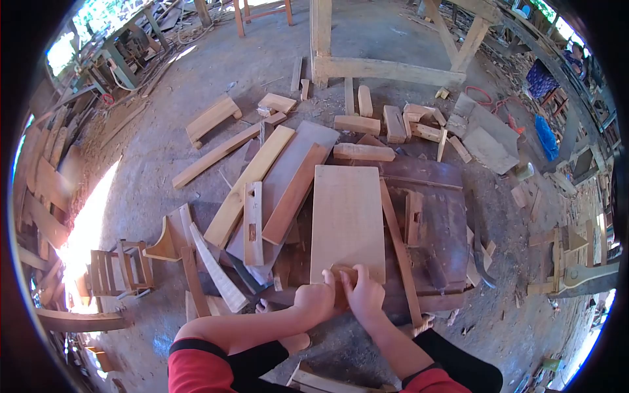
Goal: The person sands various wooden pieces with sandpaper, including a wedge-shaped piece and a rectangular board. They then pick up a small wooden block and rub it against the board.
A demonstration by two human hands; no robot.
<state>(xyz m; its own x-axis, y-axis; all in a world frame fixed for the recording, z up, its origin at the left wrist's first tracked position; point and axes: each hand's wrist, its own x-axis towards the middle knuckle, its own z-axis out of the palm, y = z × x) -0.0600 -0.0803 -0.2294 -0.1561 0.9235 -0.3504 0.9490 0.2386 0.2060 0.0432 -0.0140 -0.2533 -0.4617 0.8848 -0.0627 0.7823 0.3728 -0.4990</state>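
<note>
A pale rectangular wooden board [347, 219] lies flat on a dark worn work surface [439, 216] in front of me. My left hand [314, 300] and my right hand [363, 293] are side by side at the board's near edge. Both are closed around a small brownish block [345, 270] pressed on the board. What the block is I cannot make out. A thin wooden strip [398, 252] runs along the board's right side.
Long planks [252, 177] and offcuts lie to the left and beyond the board. A heavy timber frame [386, 65] stands at the back. Small wooden stools [121, 265] sit at left. Scraps cover the concrete floor at right. A bare foot [291, 340] shows below my hands.
</note>
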